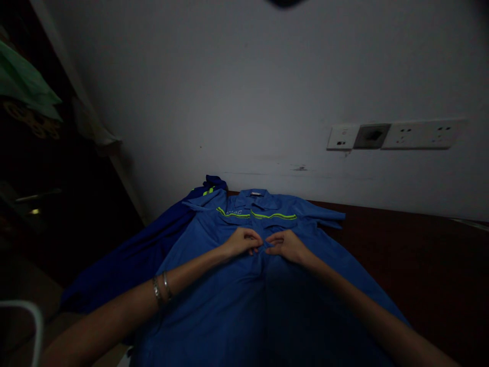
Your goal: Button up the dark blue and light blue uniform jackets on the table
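Observation:
A short-sleeved blue work shirt (229, 306) lies spread out, its collar toward the wall and yellow-green stripes across its chest. My left hand (243, 241), with two bracelets on its wrist, pinches the shirt's front edge below the stripes. Close beside it, my right hand (286, 246) has its thumb and fingers curled on the cloth from the other side. A small fold of fabric stands up between the two sets of fingertips. Whether a button is there is too dark and small to tell.
A darker blue garment (130, 260) with yellow-green bands lies left of the shirt. The dark reddish-brown tabletop (382, 239) extends to the right. Behind stands a pale wall (229, 102) with a row of sockets (416, 135). A dark door with a handle (38, 195) is at left.

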The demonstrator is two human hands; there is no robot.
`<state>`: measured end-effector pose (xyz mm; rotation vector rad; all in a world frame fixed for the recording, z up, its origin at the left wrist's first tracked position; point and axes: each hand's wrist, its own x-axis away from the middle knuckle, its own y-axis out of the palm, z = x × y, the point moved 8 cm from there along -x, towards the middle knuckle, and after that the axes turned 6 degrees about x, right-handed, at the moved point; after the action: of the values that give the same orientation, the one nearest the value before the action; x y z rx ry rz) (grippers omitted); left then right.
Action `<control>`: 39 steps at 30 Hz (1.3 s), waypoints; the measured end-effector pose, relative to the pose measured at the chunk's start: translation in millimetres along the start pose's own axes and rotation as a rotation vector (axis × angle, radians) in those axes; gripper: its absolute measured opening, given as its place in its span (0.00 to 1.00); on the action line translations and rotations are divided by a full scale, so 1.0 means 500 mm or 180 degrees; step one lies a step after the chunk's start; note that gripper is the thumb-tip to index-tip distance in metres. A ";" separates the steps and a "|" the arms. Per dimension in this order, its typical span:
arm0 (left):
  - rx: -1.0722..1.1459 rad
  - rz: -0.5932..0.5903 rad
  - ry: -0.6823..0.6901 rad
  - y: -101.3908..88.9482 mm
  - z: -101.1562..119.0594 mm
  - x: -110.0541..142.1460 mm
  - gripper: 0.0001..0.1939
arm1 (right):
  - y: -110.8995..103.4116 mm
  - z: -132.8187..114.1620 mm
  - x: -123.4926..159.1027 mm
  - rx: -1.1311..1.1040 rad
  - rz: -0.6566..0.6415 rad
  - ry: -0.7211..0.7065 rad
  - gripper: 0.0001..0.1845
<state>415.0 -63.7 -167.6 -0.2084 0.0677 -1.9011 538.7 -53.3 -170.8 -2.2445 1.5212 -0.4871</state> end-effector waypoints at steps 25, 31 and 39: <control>-0.0167 0.0155 0.0323 -0.006 0.020 0.002 0.10 | -0.001 -0.019 0.004 0.0163 0.0003 -0.0306 0.15; -0.0516 0.0144 0.0565 -0.004 0.031 0.006 0.09 | 0.000 -0.009 0.001 0.0176 0.0104 -0.0250 0.13; -0.0719 0.0126 0.0558 -0.003 0.036 0.013 0.09 | -0.005 -0.034 0.016 0.0705 0.0225 -0.0337 0.11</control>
<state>414.6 -68.0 -148.9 -0.1908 0.4034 -1.8674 535.1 -62.1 -154.1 -2.0088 1.4141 -0.4826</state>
